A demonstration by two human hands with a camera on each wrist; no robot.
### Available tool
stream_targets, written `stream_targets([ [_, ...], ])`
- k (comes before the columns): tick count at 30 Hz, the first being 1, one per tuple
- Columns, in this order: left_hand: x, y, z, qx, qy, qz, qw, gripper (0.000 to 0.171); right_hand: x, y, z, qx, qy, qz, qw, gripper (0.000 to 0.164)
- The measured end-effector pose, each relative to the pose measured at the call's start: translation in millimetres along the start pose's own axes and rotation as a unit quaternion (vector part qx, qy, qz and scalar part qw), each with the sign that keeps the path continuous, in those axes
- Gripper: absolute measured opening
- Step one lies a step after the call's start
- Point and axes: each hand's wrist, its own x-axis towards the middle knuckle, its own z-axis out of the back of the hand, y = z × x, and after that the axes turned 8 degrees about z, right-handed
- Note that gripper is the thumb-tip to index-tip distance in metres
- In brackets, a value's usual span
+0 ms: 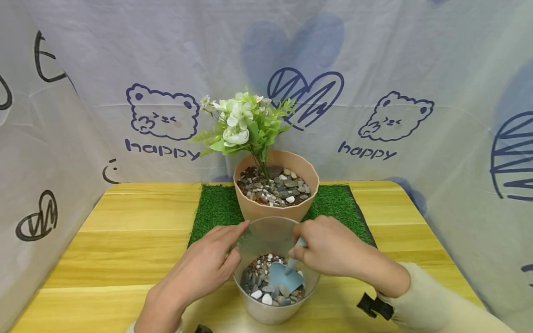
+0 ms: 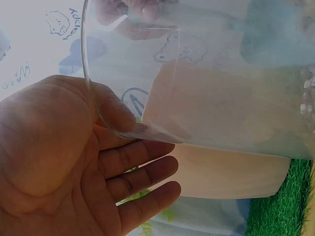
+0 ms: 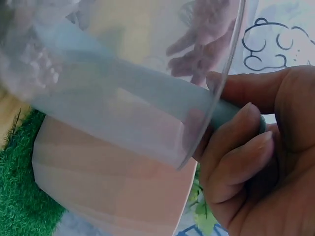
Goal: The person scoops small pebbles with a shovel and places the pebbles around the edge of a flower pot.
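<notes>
A clear plastic bucket (image 1: pixel 275 314) stands at the table's front, with small pebbles (image 1: pixel 260 282) in its bottom. My left hand (image 1: pixel 210 259) holds the bucket's rim at the left. In the left wrist view, the thumb of that hand (image 2: pixel 64 152) lies at the rim, its other fingers loosely spread beside the wall. With curled fingers my right hand (image 1: pixel 331 245) grips the handle of a light blue shovel (image 1: pixel 285 276), whose blade rests among the pebbles. Through the bucket wall the shovel handle (image 3: pixel 167 88) shows in the right wrist view.
Behind the bucket, a peach flowerpot (image 1: pixel 275 212) full of stones holds white flowers with green leaves (image 1: pixel 245 122). It stands on a green grass mat (image 1: pixel 216 208) on the wooden table (image 1: pixel 125 249). Printed cloth (image 1: pixel 233 46) hangs around the back and sides.
</notes>
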Motion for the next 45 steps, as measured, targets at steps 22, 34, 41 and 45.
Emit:
stream_targets([
  [22, -0.7, 0.2, -1.7, -0.002, 0.0, -0.001, 1.0, 0.055, -4, -7, 1, 0.106, -0.005, -0.056, 0.993, 0.016],
  [34, -1.0, 0.4, -0.9, -0.001, -0.001, 0.0, 1.0, 0.055, -4, -12, 6, 0.131, 0.006, -0.061, 0.989, 0.016],
  [41, -0.9, 0.6, -0.3, -0.004, 0.002, 0.0, 1.0, 0.056, -5, -17, 11, 0.154, 0.001, -0.042, 0.987, 0.017],
  [45, -0.6, 1.0, 0.3, -0.003, 0.001, -0.003, 1.0, 0.056, -5, -21, 13, 0.179, 0.003, -0.047, 0.983, 0.02],
])
